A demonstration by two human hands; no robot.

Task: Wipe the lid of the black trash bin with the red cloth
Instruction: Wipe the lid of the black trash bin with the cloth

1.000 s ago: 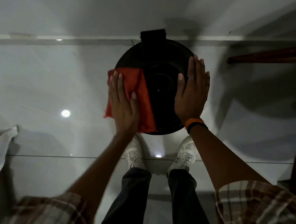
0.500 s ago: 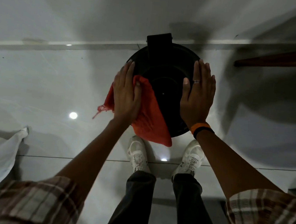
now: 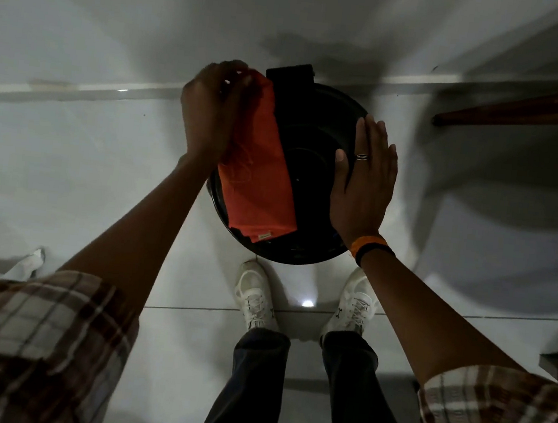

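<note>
Black and glossy, the round lid (image 3: 313, 166) of the trash bin (image 3: 287, 250) sits on the pale tiled floor (image 3: 69, 161), seen from straight above, just in front of the person's feet. A raised rectangular hinge block (image 3: 290, 74) juts from its far edge, close to the white skirting (image 3: 77, 90) at the foot of the wall. The red cloth (image 3: 260, 181) lies folded into a long strip over the left part of the lid, running from the far rim down to the near rim, where a small tag shows at its lower corner.

At the cloth's far end, the left hand (image 3: 212, 111) is curled, its fingers bunched together and pinching the top edge of the fabric, with the heel of the hand over the lid's left rim. On the opposite side, the right hand (image 3: 364, 186) lies flat and spread on the right part of the lid, fingers straight and pointing away from the body, thumb angled inward toward the centre. A ring (image 3: 362, 157) shows on one finger, and an orange band with a dark one beside it (image 3: 370, 246) circles the wrist.

Both forearms are bare below rolled plaid sleeves (image 3: 34, 330). White sneakers (image 3: 254, 298) and dark trousers (image 3: 252, 387) stand just short of the bin. A white cloth-like shape (image 3: 24, 263) lies at the left, and a dark wooden bar (image 3: 522, 106) crosses the upper right.
</note>
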